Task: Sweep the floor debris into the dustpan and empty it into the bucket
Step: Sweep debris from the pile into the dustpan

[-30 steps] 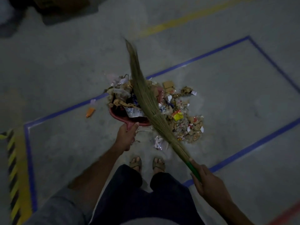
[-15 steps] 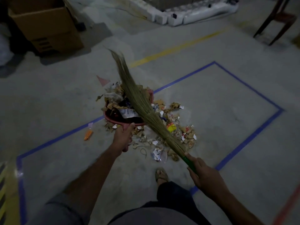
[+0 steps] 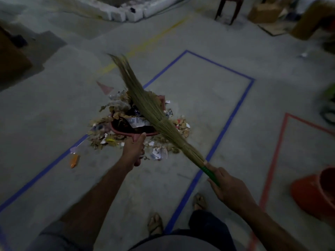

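Debris (image 3: 116, 113) — torn paper, dry leaves, crumpled wrappers — sits heaped in and around the red plastic dustpan (image 3: 134, 130), just ahead of the left hand (image 3: 133, 151). Left hand grips the dustpan's pinkish handle, fingers wrapped round it, thumb up along the top; pan is so full that scraps spill over its rim onto the grey concrete floor (image 3: 54, 115) on both sides. Right hand (image 3: 230, 185) clasps the green handle of a long straw-coloured grass broom (image 3: 145, 104), which runs diagonally up and left from that hand, w/ bristles lying across the top of the pile and the tip fanning out beyond the pan. More loose scraps lie btwn the two hands, under the broom's neck. An orange plastic bucket (image 3: 315, 192) stands right of the right hand, well apart from the dustpan, partly cut off by the frame edge. A small orange wrapper (image 3: 74, 160) lies left of the left hand, beside the blue tape line (image 3: 223, 129) — that tape also passes btwn the hands.
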{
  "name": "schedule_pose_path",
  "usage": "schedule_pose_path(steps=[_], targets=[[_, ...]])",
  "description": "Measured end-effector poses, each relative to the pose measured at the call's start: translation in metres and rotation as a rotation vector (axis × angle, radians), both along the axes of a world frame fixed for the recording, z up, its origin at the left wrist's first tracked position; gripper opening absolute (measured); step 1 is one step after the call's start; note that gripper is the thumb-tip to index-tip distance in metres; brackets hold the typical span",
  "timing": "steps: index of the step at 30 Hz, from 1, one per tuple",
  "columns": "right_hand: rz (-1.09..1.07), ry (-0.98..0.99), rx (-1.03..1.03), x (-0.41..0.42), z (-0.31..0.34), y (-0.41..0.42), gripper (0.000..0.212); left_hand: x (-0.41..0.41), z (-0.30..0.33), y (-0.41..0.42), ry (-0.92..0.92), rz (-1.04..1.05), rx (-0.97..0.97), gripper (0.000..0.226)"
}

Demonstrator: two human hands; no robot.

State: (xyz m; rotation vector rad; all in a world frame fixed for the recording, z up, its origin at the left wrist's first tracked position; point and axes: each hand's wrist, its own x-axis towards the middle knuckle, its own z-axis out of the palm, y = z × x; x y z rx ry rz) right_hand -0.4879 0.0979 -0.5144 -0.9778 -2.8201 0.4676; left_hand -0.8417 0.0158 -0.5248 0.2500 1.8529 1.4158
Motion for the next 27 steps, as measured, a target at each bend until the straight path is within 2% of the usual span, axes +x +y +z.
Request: schedule_pose_path(steps=[4,9,12,16,22,27], targets=[[-0.125,-0.011,0.015,0.069,0.000,-0.009,0.053,0.062,0.006,0.027,0.032,-0.120,0.047,0.042],[-0.246,-0.003,0.033,0.170,0.004,-0.010,0.061,0.161,0.012,0.073,0.030,-0.312,0.071,0.042],[-0.342,-0.009,-0.004,0.241,0.007,-0.012,0.070,0.236,0.009,0.104,0.017,-0.414,0.032,0.040],[-0.484,-0.007,-0.052,0.349,0.005,-0.011,0.070,0.347,-0.001,0.146,0.022,-0.585,0.081,0.038],[-0.691,-0.044,-0.019,0.479,0.009,-0.015,0.079,0.500,-0.011,0.209,0.006,-0.786,0.068,0.046],[-0.827,-0.094,-0.087,0.554,0.004,-0.019,0.069,0.590,-0.024,0.250,-0.019,-0.935,0.033,0.042]])
